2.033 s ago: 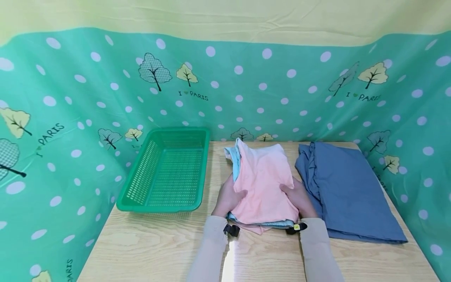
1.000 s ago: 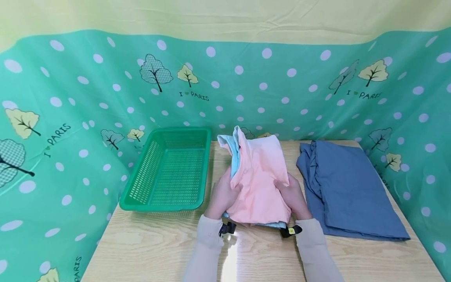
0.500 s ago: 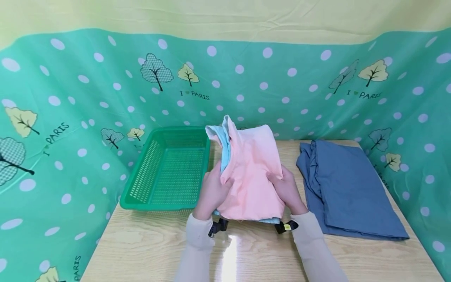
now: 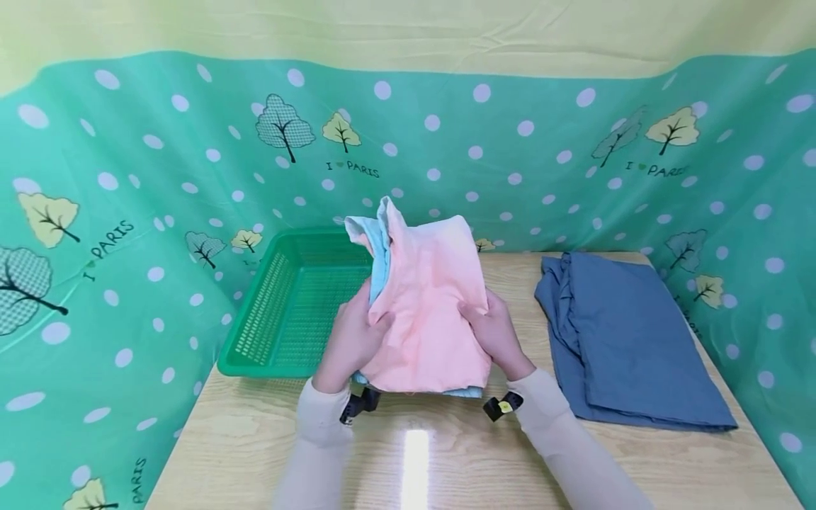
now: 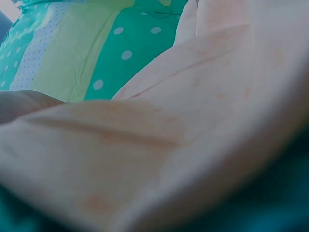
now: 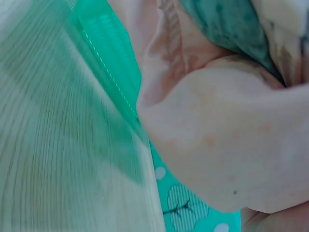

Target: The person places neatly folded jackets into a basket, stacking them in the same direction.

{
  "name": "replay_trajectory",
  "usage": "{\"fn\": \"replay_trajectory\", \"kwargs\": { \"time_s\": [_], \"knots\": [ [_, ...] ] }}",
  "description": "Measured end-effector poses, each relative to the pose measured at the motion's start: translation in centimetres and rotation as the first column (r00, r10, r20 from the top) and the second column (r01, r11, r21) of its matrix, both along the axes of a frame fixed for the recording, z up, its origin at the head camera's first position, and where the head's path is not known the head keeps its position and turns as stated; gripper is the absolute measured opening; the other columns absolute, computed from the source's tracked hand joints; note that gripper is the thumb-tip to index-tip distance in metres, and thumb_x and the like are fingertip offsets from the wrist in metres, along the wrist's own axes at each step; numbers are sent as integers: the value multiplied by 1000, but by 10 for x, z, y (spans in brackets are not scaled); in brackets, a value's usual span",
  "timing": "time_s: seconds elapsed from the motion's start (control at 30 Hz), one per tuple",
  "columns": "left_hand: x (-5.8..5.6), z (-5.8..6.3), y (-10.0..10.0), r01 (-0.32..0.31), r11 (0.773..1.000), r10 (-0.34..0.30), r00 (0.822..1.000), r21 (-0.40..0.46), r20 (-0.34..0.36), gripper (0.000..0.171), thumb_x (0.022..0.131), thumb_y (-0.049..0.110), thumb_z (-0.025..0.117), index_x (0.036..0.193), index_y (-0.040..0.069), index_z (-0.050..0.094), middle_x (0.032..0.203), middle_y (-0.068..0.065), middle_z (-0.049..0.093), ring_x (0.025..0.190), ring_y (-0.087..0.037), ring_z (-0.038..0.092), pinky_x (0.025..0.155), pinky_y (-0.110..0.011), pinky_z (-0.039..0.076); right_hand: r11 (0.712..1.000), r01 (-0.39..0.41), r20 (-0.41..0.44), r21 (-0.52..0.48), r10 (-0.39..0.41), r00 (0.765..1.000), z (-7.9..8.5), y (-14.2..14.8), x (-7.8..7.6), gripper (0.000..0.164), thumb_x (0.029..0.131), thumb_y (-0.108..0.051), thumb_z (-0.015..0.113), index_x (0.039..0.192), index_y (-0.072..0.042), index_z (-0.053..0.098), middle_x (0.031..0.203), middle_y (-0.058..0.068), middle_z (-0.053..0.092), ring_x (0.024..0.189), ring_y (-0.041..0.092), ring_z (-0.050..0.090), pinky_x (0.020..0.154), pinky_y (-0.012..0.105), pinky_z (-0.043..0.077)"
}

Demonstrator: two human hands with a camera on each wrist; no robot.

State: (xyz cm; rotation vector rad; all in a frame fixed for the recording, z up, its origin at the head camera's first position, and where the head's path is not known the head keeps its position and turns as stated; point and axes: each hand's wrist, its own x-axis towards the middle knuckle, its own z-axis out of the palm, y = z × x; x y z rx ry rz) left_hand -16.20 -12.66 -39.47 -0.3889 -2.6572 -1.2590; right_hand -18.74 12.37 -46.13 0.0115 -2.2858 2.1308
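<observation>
Both hands grip a folded pink cloth (image 4: 430, 304) with light-blue layers showing at its left and lower edges. The left hand (image 4: 357, 333) holds its left side, thumb on top. On the right side, the right hand (image 4: 494, 329) holds it the same way, fingers hidden underneath. The bundle is raised over the table and overlaps the right rim of a green plastic basket (image 4: 255, 372) in the head view. Pale pink fabric (image 5: 203, 72) fills much of the left wrist view. The right wrist view shows the cloth's underside (image 6: 227, 140), a teal fold and part of a finger.
A folded dark-blue cloth (image 4: 637, 347) lies at the right of the wooden table (image 4: 242, 453). Behind and at both sides hangs a green dotted curtain (image 4: 446, 142) with printed trees. No contents show in the visible part of the basket.
Both hands have lifted the folded pink cloth off the table and carried it left to the basket's right side. The basket and dark-blue cloth stay where they were.
</observation>
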Motion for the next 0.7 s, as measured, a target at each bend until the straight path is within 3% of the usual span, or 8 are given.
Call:
{"fn": "replay_trajectory", "kwargs": {
  "time_s": [0.3, 0.53, 0.7],
  "knots": [
    [-1, 15, -27, 31, 999, -31, 999, 22, 31, 70, 94, 8, 70, 156, 18, 42, 145, -15, 60, 131, -37, 59, 100, -56, 53, 1000, -28, -14, -2, 28, 1000, 14, -23, -3, 37, 100, -12, 63, 137, -8, 61, 124, 18, 69, 90, 13, 70, 80, 27, 58],
    [-10, 29, -47, 53, 998, -55, 997, 27, 57, 65, 94, 7, 69, 154, 13, 43, 144, -18, 60, 131, -37, 58, 103, -56, 50, 999, -40, -46, -19, 40, 998, 27, -38, -11, 34, 99, -11, 64, 133, -7, 63, 120, 18, 70, 87, 13, 69, 78, 27, 58],
    [-15, 38, -61, 61, 994, -72, 990, 93, 121, 60, 95, 8, 69, 150, 12, 46, 142, -17, 60, 127, -35, 57, 106, -54, 47, 998, -56, -42, -28, 55, 998, 36, -48, -15, 34, 100, -12, 63, 134, -8, 62, 120, 16, 69, 88, 15, 69, 79, 28, 58]
  ]
}}
